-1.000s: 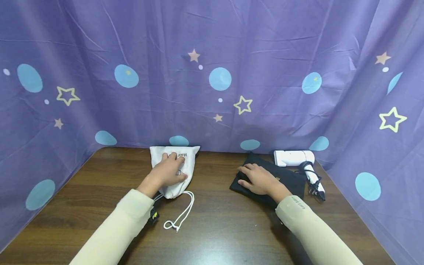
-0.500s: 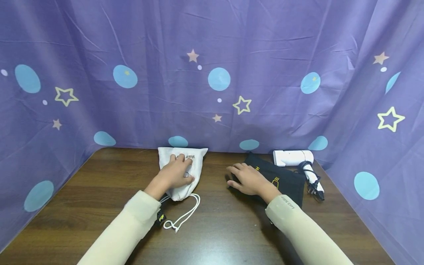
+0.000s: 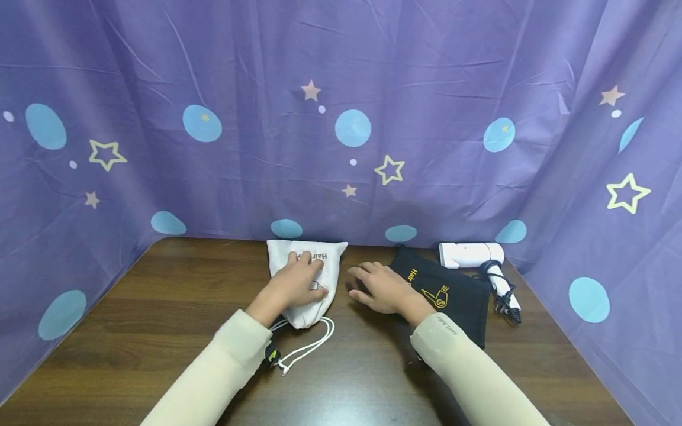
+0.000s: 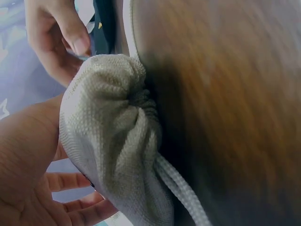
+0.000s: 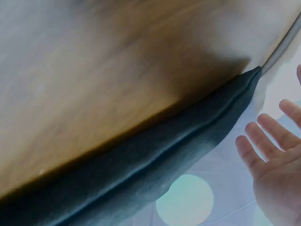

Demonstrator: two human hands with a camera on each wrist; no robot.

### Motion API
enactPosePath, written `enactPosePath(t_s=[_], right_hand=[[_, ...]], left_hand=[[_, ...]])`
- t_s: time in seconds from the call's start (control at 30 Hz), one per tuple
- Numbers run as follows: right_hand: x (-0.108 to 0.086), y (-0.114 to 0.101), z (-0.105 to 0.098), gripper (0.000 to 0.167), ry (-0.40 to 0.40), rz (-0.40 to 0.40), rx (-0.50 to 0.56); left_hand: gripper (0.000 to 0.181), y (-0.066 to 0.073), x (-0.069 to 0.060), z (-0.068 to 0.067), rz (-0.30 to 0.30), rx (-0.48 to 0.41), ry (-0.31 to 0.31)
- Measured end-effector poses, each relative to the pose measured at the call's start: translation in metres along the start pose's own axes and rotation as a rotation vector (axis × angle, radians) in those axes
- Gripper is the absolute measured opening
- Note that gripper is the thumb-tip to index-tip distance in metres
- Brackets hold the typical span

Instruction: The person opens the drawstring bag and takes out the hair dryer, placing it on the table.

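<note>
The white drawstring bag [image 3: 331, 267] lies near the table's back edge, its cord trailing toward the front. On top of it rests my left hand [image 3: 293, 283], fingers spread and slightly bent; the left wrist view shows the bag's gathered mouth [image 4: 113, 127] beside that palm [image 4: 28, 165]. My right hand [image 3: 383, 288] is over the wood between the two bags, at the left edge of the black bag [image 3: 458, 296] with yellow print. In the right wrist view its fingers are spread, holding nothing [image 5: 280, 165], beyond the black bag's edge [image 5: 141, 174].
A white hair dryer [image 3: 469, 255] with a black cord wound on its handle lies at the back right, against the black bag. The brown wooden table [image 3: 176, 313] meets a purple curtain [image 3: 256, 148] with stars and dots behind and at both sides.
The white bag has slid right along with my left hand. My right hand has moved left off the black bag, uncovering its yellow print; the black bag has stayed roughly in place.
</note>
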State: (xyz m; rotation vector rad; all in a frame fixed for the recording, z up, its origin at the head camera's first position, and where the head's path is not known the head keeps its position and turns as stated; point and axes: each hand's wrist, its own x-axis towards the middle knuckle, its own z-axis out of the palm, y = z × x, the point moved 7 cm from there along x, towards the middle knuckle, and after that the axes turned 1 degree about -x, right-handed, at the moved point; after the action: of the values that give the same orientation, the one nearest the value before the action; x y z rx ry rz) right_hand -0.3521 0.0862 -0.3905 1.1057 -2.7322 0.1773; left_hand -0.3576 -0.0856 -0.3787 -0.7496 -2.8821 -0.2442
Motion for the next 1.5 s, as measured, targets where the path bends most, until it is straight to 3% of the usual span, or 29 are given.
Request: enactPosePath(t_s=[0.43,0.77,0.93,1.07,1.2,1.5], right_hand=[[0.003,-0.007,-0.001,0.055,0.029,-0.023,-0.023],[0.004,-0.008,-0.005,0.061,0.071,-0.015,-0.007],[0.006,-0.013,-0.006,0.064,0.052,-0.02,0.049],[0.007,-0.014,-0.003,0.057,0.011,-0.009,0.062],[0.007,-0.012,0.0,0.055,-0.011,0.005,0.059],[0.004,-0.019,-0.005,0.05,0.038,0.002,0.056]], left_hand=[[0.058,0.026,-0.002,-0.003,0.085,-0.037,-0.022],[0.063,0.025,-0.003,0.0,0.14,-0.08,0.012],[0.056,0.028,-0.005,-0.004,0.204,-0.143,0.025],[0.048,0.021,-0.008,-0.01,0.251,-0.202,0.034],[0.047,0.004,-0.006,-0.016,0.258,-0.228,0.038],[0.052,-0.033,0.009,-0.016,0.251,-0.25,0.01]])
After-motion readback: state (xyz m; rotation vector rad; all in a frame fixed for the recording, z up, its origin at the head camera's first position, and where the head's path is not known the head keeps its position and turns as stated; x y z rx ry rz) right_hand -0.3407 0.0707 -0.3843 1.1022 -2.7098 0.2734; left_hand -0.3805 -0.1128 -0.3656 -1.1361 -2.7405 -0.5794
